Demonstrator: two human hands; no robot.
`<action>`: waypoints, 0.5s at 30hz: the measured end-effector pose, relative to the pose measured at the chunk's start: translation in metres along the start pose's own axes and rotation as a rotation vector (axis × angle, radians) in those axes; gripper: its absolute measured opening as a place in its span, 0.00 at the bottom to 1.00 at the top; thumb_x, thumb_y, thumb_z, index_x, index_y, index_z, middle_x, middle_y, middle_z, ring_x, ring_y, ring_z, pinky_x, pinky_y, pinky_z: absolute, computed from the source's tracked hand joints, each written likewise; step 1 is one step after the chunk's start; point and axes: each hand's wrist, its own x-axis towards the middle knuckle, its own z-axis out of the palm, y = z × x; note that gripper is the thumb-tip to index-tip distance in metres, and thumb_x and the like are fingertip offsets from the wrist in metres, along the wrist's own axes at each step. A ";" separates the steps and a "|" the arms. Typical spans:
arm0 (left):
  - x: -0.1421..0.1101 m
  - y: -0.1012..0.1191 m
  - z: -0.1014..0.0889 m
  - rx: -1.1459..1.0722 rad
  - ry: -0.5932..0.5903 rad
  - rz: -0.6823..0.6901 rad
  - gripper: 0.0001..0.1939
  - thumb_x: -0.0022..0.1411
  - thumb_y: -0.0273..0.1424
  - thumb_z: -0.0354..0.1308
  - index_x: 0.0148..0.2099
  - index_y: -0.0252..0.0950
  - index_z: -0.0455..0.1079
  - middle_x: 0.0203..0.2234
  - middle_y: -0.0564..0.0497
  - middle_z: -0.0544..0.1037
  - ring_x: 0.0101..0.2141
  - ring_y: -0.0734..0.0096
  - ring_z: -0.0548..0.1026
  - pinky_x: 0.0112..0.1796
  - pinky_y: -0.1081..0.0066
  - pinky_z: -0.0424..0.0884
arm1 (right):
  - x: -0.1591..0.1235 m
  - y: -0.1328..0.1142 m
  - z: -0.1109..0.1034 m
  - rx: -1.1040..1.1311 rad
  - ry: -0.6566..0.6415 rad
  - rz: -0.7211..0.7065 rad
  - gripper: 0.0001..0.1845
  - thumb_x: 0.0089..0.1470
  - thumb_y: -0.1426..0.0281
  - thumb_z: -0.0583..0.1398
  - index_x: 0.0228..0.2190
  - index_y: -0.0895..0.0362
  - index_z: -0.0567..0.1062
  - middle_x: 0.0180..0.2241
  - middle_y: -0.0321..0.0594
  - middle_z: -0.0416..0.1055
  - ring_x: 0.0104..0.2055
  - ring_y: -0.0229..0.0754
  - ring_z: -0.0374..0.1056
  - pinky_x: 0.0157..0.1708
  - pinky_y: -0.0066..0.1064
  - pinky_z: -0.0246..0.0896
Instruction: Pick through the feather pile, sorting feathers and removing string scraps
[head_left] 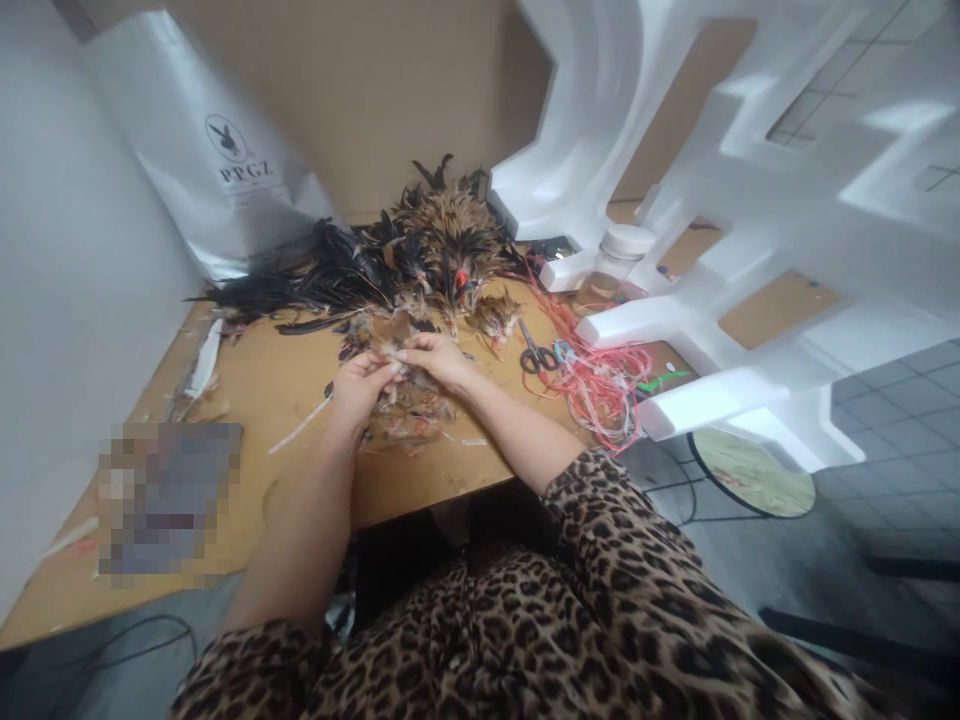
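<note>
In front of the feather pile (450,220) on the worktop (292,375), the left hand (360,385) and right hand (436,360) pinch a tan feather tuft (394,328) between their fingers (420,344). Right of the pile are black-handled scissors (534,349), a pink string tangle (606,392) and a white-lidded jar (628,243); behind it to the left, a white bag (225,200).

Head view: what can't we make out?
All in the head view:
- Held feathers: pinched ends, covered by left hand and right hand.
- Flat item, table's left: masked by pixelation.
- Jar: contents, too blurred.
- White frame: full extent, cut by top and right edges.
</note>
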 end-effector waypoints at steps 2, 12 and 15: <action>-0.001 0.002 -0.001 -0.034 -0.030 -0.012 0.14 0.41 0.32 0.68 0.29 0.32 0.67 0.19 0.51 0.76 0.15 0.79 0.67 0.16 0.78 0.64 | 0.001 0.003 -0.001 0.041 -0.035 0.037 0.16 0.33 0.64 0.68 0.23 0.61 0.72 0.19 0.31 0.68 0.21 0.28 0.60 0.23 0.22 0.53; 0.003 0.000 -0.001 -0.018 0.008 0.026 0.14 0.41 0.31 0.69 0.30 0.32 0.69 0.21 0.51 0.76 0.22 0.76 0.74 0.22 0.79 0.68 | 0.003 0.005 0.002 0.070 -0.028 0.024 0.16 0.34 0.65 0.68 0.23 0.61 0.70 0.17 0.30 0.68 0.19 0.27 0.59 0.21 0.21 0.52; 0.002 0.001 -0.001 0.020 0.036 0.037 0.13 0.41 0.31 0.69 0.29 0.32 0.70 0.21 0.51 0.76 0.22 0.76 0.74 0.23 0.79 0.69 | 0.000 0.001 0.004 0.065 -0.015 0.002 0.16 0.34 0.66 0.68 0.23 0.61 0.70 0.18 0.30 0.68 0.20 0.28 0.61 0.22 0.21 0.54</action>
